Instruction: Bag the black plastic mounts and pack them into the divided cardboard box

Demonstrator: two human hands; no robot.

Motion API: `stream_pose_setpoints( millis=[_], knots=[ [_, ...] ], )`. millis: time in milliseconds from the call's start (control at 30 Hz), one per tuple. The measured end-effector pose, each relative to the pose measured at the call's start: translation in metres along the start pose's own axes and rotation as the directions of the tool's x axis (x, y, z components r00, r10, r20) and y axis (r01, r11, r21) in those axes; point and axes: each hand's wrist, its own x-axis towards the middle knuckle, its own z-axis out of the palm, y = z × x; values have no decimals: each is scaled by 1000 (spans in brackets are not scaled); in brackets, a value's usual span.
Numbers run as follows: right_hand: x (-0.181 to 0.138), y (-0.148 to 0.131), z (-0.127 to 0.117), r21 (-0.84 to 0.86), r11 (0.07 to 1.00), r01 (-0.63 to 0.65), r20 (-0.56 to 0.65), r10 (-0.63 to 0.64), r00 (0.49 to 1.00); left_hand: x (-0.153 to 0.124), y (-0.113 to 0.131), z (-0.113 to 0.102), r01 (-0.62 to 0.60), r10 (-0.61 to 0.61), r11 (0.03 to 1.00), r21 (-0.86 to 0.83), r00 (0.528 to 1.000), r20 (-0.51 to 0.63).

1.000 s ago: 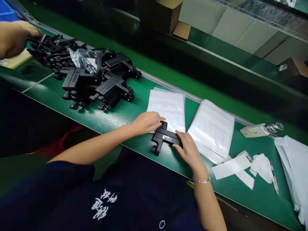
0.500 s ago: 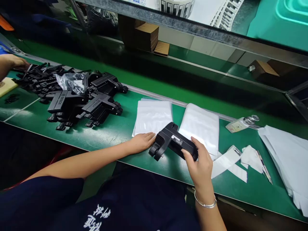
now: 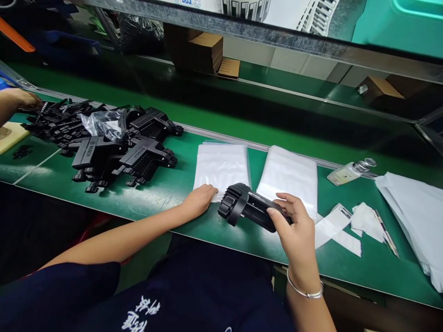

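My right hand [image 3: 294, 228] grips a black plastic part [image 3: 247, 210] and holds it tilted just above the green bench [image 3: 166, 189]. My left hand [image 3: 199, 199] rests on the near corner of the left stack of clear plastic bags [image 3: 221, 165], fingers curled onto the top bag. A second stack of bags [image 3: 289, 177] lies just to the right, behind the held part.
A heap of black plastic parts [image 3: 114, 143] with a crumpled clear bag lies at the left; another person's hand [image 3: 19, 99] reaches into it. White label strips [image 3: 341, 230], a small bottle [image 3: 348, 173] and white sheets [image 3: 411, 216] lie at the right. Cardboard boxes [image 3: 204, 50] stand behind.
My right hand has lifted the black part off the bench and turned it. My left hand let go of the part and came down onto the left bag stack.
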Motion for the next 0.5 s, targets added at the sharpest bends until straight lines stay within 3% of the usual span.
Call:
stream_pose_setpoints(
  millis=[100, 267, 400, 500],
  knots=[
    [-1, -3, 2, 2, 1000, -21, -3, 21, 1000, 6, 4, -5, 15, -20, 997, 73, 998, 63],
    [2, -6, 5, 48, 997, -62, 31, 61, 998, 18, 4, -21, 191, -215, 965, 177, 968, 129],
    [8, 8, 9, 179, 982, -52, 91, 36, 995, 23, 0, -40, 276, -273, 942, 193, 961, -41],
    [13, 35, 15, 366, 930, 24, 117, -72, 991, 19, 3, -42, 197, -187, 964, 181, 980, -68]
  ],
)
